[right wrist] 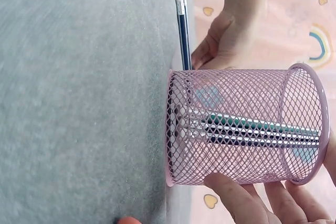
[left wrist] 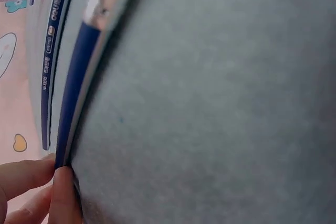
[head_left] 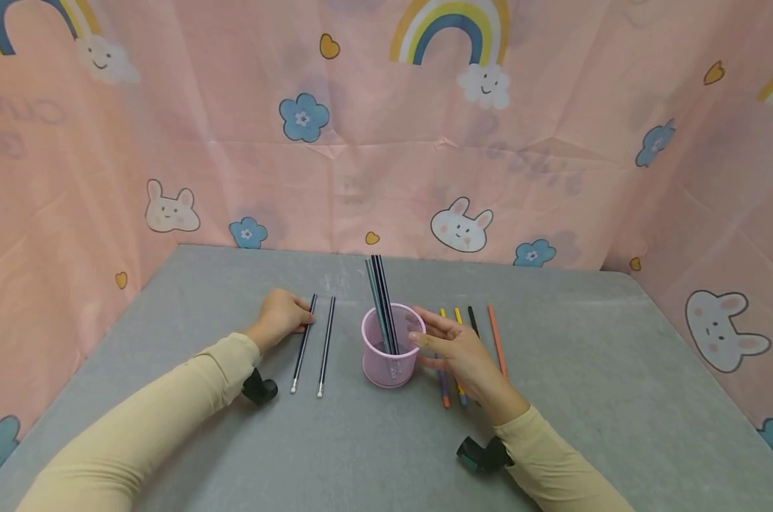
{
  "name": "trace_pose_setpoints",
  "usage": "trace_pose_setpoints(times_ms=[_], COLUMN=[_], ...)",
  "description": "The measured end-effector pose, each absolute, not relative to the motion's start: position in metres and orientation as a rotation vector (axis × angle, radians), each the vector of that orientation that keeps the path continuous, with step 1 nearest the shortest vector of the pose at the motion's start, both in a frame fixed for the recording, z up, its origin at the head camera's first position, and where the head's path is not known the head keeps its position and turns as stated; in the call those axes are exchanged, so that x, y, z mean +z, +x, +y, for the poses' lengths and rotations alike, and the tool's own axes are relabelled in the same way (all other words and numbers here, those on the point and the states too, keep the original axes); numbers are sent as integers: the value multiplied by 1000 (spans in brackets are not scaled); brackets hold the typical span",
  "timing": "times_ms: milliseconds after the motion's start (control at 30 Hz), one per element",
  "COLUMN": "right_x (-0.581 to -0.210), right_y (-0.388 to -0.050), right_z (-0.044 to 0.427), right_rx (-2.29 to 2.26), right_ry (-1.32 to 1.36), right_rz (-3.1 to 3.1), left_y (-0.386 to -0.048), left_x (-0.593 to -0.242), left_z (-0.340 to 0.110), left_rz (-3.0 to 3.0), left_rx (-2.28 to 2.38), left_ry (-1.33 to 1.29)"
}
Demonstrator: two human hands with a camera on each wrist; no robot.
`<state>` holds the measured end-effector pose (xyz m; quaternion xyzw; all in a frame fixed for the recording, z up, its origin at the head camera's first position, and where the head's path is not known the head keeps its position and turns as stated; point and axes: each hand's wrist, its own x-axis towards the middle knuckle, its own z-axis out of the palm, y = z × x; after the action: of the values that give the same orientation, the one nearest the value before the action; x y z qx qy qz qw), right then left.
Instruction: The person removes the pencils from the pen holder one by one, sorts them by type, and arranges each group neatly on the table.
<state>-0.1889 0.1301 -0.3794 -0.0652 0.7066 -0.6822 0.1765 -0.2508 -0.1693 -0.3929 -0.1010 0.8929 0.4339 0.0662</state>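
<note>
My left hand pinches the far end of a dark blue pencil between thumb and fingers; its white eraser end points toward me on the table. In the left wrist view, the fingertips meet on this pencil. A second dark blue pencil lies just right of it. My right hand holds the right side of a pink mesh pen holder, which stands upright. Several pencils, dark and green, lean inside it, their eraser ends down in the right wrist view.
Right of the pen holder, partly under my right hand, lie a purple pen with an orange end, a yellow one with a blue end, a black one and an orange one. A pink printed cloth surrounds the grey table.
</note>
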Motion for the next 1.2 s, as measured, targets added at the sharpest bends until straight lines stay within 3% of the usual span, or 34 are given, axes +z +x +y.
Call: trace_pose_setpoints(times_ms=[367,800,1200], right_x=[-380,-380,-378], right_y=[-189,-190,-188], right_z=[130,130,130], right_rx=[-1935,-1941,-1923], right_ry=[-138,-151,-157], right_rz=[2004,2009,2020], left_y=[-245,-221,-216], left_x=[-376,-349,-347], left_z=[-163,-128,-106], left_rz=[2877,2684,2534], left_rx=[1180,1669,1935], left_ry=[-183,-61,-6])
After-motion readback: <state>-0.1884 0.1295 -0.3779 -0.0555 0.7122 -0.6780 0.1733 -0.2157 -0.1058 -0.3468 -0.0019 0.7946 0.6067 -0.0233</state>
